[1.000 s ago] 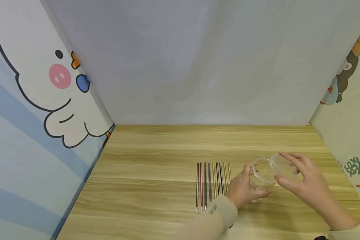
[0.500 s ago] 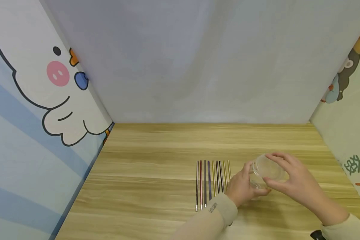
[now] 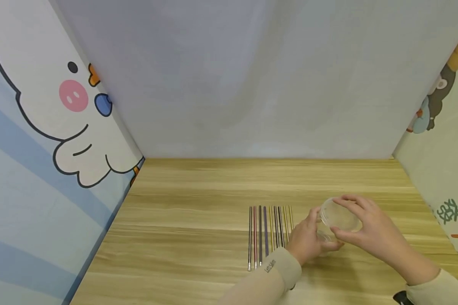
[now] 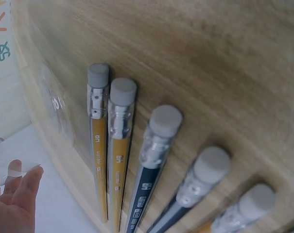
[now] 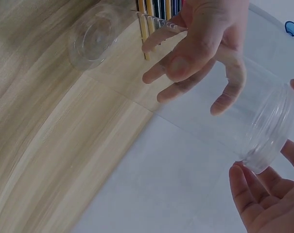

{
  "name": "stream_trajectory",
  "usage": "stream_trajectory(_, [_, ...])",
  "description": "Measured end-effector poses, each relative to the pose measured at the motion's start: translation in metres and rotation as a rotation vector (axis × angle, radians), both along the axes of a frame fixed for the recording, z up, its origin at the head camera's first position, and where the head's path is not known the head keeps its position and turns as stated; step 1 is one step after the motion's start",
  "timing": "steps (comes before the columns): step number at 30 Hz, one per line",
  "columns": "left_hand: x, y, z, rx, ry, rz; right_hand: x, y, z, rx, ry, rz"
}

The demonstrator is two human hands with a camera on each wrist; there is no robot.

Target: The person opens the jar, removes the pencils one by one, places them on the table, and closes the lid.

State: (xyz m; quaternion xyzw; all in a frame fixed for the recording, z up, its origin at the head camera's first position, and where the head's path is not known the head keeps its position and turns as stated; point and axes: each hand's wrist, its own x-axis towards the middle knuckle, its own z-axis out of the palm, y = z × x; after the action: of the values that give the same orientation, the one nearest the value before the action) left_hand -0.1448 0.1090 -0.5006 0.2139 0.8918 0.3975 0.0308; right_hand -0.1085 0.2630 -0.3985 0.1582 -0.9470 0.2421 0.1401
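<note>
My left hand (image 3: 307, 239) grips a clear plastic jar (image 3: 322, 234) around its side, the jar tilted over the table. With spread thumb and fingers, my right hand (image 3: 375, 231) holds a clear round lid (image 3: 339, 218) at the jar's mouth. In the right wrist view, the left hand (image 5: 205, 46) wraps the jar's body, while the right hand (image 5: 268, 204) has its fingertips at the rim end. Eraser-tipped pencils (image 3: 261, 233) lie side by side left of the jar, partly behind the left forearm. Their grey erasers and silver ferrules fill the left wrist view.
Everything is over a wood-grain table (image 3: 183, 237). A plain pale wall (image 3: 229, 84) stands at the back, with cartoon-printed panels on the left (image 3: 26, 178) and right (image 3: 439, 169).
My right hand has moved left, bringing the lid from beside the jar onto its mouth. The left hand and the jar have stayed nearly in place. The pencils lie as before.
</note>
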Motion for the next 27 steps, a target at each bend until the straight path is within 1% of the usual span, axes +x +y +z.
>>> stream_trajectory(7, [0.0, -0.001, 0.001, 0.01, -0.041, 0.015, -0.002, -0.004, -0.001, 0.009, 0.024, -0.014])
stream_trajectory(13, [0.0, -0.001, 0.001, 0.009, -0.047, 0.009, -0.001, -0.009, -0.003, -0.011, 0.004, -0.079])
stream_trajectory(16, [0.0, -0.001, 0.001, -0.003, -0.045, 0.007, 0.0, -0.012, -0.005, -0.012, 0.042, -0.101])
stream_trajectory(19, [0.0, -0.001, 0.0, 0.0, -0.044, 0.006, 0.0, -0.015, -0.008, 0.006, 0.107, -0.105])
stream_trajectory(22, [-0.001, -0.001, 0.0, 0.008, -0.03, 0.003, -0.001, -0.016, -0.009, 0.022, 0.152, -0.111])
stream_trajectory(24, [-0.001, -0.001, -0.001, 0.011, -0.021, -0.001, -0.001, -0.017, -0.01, 0.031, 0.164, -0.117])
stream_trajectory(27, [-0.001, -0.001, 0.0, 0.017, -0.014, -0.001, 0.0, -0.018, -0.01, 0.027, 0.158, -0.123])
